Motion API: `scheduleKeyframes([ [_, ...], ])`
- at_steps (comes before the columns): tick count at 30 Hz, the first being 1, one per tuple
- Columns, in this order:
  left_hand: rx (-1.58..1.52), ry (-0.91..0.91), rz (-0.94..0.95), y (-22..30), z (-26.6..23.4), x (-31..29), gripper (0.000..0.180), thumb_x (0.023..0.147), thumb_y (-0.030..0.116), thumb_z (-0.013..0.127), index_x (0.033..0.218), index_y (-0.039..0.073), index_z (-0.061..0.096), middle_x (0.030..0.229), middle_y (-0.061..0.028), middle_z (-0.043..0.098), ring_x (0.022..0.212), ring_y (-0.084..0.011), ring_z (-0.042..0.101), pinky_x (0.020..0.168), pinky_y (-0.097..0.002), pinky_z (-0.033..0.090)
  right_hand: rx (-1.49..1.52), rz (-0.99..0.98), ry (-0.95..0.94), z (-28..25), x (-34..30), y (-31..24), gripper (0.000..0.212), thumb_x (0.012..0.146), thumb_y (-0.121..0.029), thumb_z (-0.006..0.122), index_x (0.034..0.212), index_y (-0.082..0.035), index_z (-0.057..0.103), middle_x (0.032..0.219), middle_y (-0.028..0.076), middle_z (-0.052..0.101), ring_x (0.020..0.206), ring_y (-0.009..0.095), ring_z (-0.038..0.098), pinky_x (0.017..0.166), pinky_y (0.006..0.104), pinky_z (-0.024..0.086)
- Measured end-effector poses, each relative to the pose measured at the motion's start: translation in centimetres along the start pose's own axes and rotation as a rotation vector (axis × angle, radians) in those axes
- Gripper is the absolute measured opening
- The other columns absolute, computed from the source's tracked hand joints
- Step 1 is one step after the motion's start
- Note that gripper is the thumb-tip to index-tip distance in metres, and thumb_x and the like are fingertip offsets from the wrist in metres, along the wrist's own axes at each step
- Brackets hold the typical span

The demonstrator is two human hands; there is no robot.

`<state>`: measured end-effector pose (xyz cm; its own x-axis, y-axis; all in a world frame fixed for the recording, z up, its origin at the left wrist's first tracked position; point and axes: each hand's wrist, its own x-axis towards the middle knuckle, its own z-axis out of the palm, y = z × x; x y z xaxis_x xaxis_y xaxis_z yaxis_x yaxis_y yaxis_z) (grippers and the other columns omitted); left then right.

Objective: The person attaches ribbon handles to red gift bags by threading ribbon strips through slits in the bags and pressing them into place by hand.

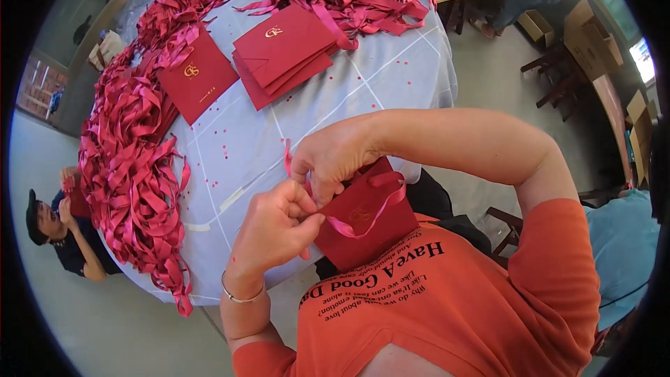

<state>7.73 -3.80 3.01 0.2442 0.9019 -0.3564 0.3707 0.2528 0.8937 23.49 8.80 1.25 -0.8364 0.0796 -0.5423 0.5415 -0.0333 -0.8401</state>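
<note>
Orange shirt [447, 272] cloth covered my chest, with dark lettering across its front, and just above it stood a small red bag [380, 236], tilted before my belly at the near edge of the table [241, 157]. Pink ribbon [342, 227] hung in a loop over the bag's front, across a gold mark.

My left grip [276, 223] was narrow, thumb and forefinger pinched together at the bag's upper left corner; whether paper or ribbon lay between them was too small for me to tell. A thin bracelet [244, 298] circled that wrist. My right grip [336, 159] reached over from the right, fingers bent down at the bag's mouth; I could not tell how tightly they were closed. A loose ribbon end [287, 157] stood up just left of those knuckles.

Beyond my hands, flat red bags [286, 49] lay overlapped on the table, another flat bag [199, 77] lay to their left, and a great heap of ribbons [139, 126] curved round the left and far sides. Small red dots [225, 146] were scattered over the pale cover. At the left, a person in a dark cap [33, 216] held something red.
</note>
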Motion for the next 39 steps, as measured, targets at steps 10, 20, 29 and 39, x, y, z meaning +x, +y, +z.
scheduleKeyframes([
  [10, -0.054, 0.034, 0.049, -1.4, -0.6, 1.1, 0.017, 0.081, -0.011, 0.061, 0.089, -0.002, 0.049, 0.07, -0.0076, 0.064, 0.052, -0.0113, 0.061, 0.043, -0.0234, 0.046, 0.114, -0.064, 0.412, 1.4, 0.4, 0.3, 0.031, 0.063, 0.003, 0.071, 0.093, 0.002, 0.065, 0.069, 0.006, 0.061, 0.058, 0.012, 0.055, 0.05, 0.0275, 0.041],
  [20, -0.097, -0.097, -0.048, -0.7, -0.6, 1.2, 0.011, 0.082, -0.006, 0.063, 0.086, -0.001, 0.054, 0.067, -0.0057, 0.065, 0.052, -0.0088, 0.061, 0.045, -0.0235, 0.046, -0.386, -0.414, 1.055, -3.7, 3.1, 2.4, 0.022, 0.071, -0.006, 0.074, 0.087, 0.002, 0.061, 0.078, 0.014, 0.068, 0.073, 0.023, 0.068, 0.069, 0.0337, 0.054],
  [29, 0.233, 0.238, 0.089, -0.8, -2.1, 0.8, 0.02, 0.08, 0.014, 0.076, 0.074, -0.001, 0.064, 0.063, -0.0049, 0.062, 0.049, -0.008, 0.056, 0.047, -0.0267, 0.041, -0.324, -0.235, 1.087, 0.9, -6.3, 5.2, 0.025, 0.08, -0.023, 0.078, 0.085, 0.0, 0.069, 0.073, 0.008, 0.066, 0.063, 0.013, 0.059, 0.059, 0.0294, 0.048],
  [39, -0.084, 0.007, -0.021, -3.5, -0.3, 3.4, 0.033, 0.094, 0.029, 0.066, 0.078, -0.001, 0.065, 0.069, -0.0036, 0.063, 0.061, -0.0092, 0.05, 0.054, -0.0277, 0.042, -0.098, -0.22, 0.941, 5.2, -6.6, 6.2, 0.031, 0.079, -0.017, 0.082, 0.099, 0.002, 0.067, 0.083, 0.007, 0.068, 0.074, 0.011, 0.063, 0.064, 0.0276, 0.051],
])
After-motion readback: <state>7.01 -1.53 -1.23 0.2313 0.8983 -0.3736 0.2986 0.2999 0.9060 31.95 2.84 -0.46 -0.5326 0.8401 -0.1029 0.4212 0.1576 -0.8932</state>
